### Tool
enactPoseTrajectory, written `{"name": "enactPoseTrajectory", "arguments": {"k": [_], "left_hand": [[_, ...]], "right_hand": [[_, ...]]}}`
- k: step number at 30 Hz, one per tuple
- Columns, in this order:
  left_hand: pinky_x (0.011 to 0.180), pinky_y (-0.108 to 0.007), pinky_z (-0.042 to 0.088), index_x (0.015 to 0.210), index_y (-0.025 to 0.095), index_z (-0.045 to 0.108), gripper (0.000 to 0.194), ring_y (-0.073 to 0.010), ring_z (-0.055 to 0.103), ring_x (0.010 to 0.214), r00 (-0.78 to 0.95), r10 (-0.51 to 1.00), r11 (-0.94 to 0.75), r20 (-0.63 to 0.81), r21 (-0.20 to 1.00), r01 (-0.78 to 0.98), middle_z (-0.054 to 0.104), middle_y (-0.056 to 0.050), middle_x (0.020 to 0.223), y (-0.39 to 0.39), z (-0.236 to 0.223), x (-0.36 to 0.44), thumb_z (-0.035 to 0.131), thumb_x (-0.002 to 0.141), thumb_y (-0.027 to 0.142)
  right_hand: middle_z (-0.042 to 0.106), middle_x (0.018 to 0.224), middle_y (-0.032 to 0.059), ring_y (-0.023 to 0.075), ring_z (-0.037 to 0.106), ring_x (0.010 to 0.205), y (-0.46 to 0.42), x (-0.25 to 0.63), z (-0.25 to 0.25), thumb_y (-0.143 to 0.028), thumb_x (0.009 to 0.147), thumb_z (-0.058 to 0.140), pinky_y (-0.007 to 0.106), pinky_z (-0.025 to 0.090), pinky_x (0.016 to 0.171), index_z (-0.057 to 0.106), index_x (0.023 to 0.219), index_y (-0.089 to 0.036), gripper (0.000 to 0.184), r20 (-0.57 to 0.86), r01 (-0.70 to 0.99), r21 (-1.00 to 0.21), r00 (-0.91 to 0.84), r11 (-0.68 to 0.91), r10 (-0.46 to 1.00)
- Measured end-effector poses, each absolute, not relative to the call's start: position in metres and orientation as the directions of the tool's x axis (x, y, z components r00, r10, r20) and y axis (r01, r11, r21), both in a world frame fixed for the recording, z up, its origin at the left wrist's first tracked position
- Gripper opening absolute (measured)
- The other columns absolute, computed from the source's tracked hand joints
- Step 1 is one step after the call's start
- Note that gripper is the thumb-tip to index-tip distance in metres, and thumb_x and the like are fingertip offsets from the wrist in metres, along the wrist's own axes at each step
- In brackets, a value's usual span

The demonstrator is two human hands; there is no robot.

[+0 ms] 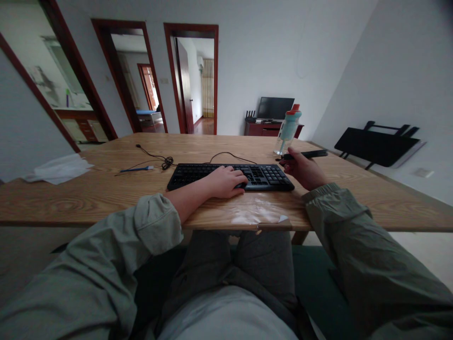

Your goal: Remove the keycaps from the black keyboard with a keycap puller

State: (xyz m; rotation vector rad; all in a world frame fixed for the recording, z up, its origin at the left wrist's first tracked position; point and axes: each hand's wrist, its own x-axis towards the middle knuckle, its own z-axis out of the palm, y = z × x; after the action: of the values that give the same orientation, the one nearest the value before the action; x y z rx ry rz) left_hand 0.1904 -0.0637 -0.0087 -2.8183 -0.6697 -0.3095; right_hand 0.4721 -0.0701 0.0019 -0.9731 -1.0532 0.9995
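Observation:
A black keyboard (272,175) lies flat near the front of the wooden table. My left hand (226,182) rests across its middle, fingers bent over the keys and thumb at the near edge, holding it. Just beyond the keyboard's right end, my right hand (300,169) is closed around a slim black tool (313,154). One end of the tool points right, and its darker tip reaches left near the keyboard's back corner. The tip is too small to make out its kind. A cable runs behind the keyboard to a coiled bundle (167,163) at its left.
Left of the keyboard lies a blue-handled brush (136,169), with crumpled white tissue (62,168) farther left. A clear bottle with a red and teal top (288,130) stands behind my right hand. Clear tape (256,211) covers part of the table's front edge.

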Motion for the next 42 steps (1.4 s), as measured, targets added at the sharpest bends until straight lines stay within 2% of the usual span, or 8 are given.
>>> {"name": "enactPoseTrajectory", "arguments": {"k": [3,6,9,14,17,23,33,42], "left_hand": [[0.094,-0.039,0.044,0.121,0.021,0.060,0.041,-0.0255,0.059,0.107,0.809,0.493,-0.853,0.321,-0.003,0.521,0.063,-0.010,0.121,-0.052,0.000,0.186,0.056,0.088,0.045],[0.093,-0.036,0.046,0.137,0.020,0.047,0.066,-0.0231,0.059,0.107,0.663,0.555,-0.827,0.503,0.248,0.504,0.058,-0.012,0.131,-0.047,0.013,0.186,0.065,0.081,0.049],[0.087,-0.035,0.049,0.141,0.020,0.042,0.080,-0.0214,0.062,0.100,0.552,0.595,-0.803,0.585,0.393,0.449,0.059,-0.014,0.129,-0.046,0.019,0.192,0.072,0.074,0.051],[0.077,-0.031,0.050,0.133,0.017,0.053,0.061,-0.0160,0.064,0.079,0.528,0.677,-0.736,0.512,0.496,0.461,0.071,-0.006,0.096,-0.035,0.008,0.194,0.069,0.079,0.040],[0.072,-0.029,0.050,0.129,0.013,0.058,0.055,-0.0154,0.064,0.075,0.537,0.701,-0.706,0.469,0.565,0.427,0.072,-0.007,0.089,-0.025,0.001,0.184,0.065,0.083,0.040],[0.074,-0.030,0.050,0.115,0.012,0.069,0.041,-0.0165,0.064,0.078,0.513,0.723,-0.682,0.462,0.593,0.428,0.074,-0.009,0.095,-0.014,0.002,0.169,0.062,0.084,0.037],[0.071,-0.029,0.050,0.120,0.011,0.065,0.051,-0.0154,0.062,0.076,0.505,0.745,-0.647,0.435,0.655,0.391,0.072,-0.009,0.090,-0.010,-0.001,0.164,0.067,0.080,0.042],[0.071,-0.028,0.047,0.101,0.014,0.074,0.032,-0.0147,0.060,0.075,0.516,0.726,-0.673,0.454,0.621,0.401,0.072,-0.005,0.089,-0.007,0.000,0.159,0.062,0.081,0.037]], "right_hand": [[0.065,0.069,0.0029,0.0082,0.051,0.046,-0.068,0.459,0.007,-0.046,0.078,0.073,0.020,0.042,0.038,0.059,0.078,-0.018,0.031,0.200,-0.194,-0.957,0.093,0.214,0.975],[0.065,0.067,0.0039,0.0082,0.049,0.043,-0.060,0.436,0.017,-0.055,0.076,0.072,0.022,0.038,0.036,0.058,0.076,-0.019,0.039,0.204,-0.160,-0.966,0.005,0.202,0.979],[0.065,0.064,0.0052,0.0090,0.047,0.041,-0.045,0.406,0.026,-0.064,0.075,0.067,0.023,0.034,0.034,0.057,0.073,-0.019,0.047,0.180,-0.068,-0.982,-0.021,0.178,0.983],[0.047,0.044,0.0005,0.0080,0.035,0.034,-0.018,0.370,0.020,-0.073,0.078,0.055,0.023,0.019,0.030,0.048,0.060,-0.020,0.056,0.060,-0.004,-0.998,-0.020,0.060,0.998],[0.042,0.041,-0.0008,0.0077,0.030,0.032,-0.011,0.368,0.008,-0.070,0.080,0.053,0.023,0.016,0.030,0.046,0.058,-0.021,0.054,0.000,0.012,-1.000,-0.097,0.001,0.995],[0.044,0.046,-0.0032,0.0074,0.030,0.034,-0.019,0.378,-0.003,-0.063,0.079,0.059,0.022,0.017,0.032,0.056,0.071,-0.019,0.045,0.023,-0.046,-0.999,-0.210,0.013,0.977],[0.042,0.048,-0.0033,0.0061,0.029,0.038,-0.021,0.374,-0.007,-0.045,0.078,0.059,0.020,0.017,0.034,0.053,0.066,-0.018,0.030,0.045,-0.134,-0.991,-0.242,0.012,0.969],[0.039,0.047,-0.0027,0.0072,0.026,0.039,-0.021,0.375,-0.007,-0.038,0.075,0.054,0.022,0.014,0.035,0.048,0.061,-0.019,0.024,0.034,-0.128,-0.992,-0.286,-0.003,0.958]]}}
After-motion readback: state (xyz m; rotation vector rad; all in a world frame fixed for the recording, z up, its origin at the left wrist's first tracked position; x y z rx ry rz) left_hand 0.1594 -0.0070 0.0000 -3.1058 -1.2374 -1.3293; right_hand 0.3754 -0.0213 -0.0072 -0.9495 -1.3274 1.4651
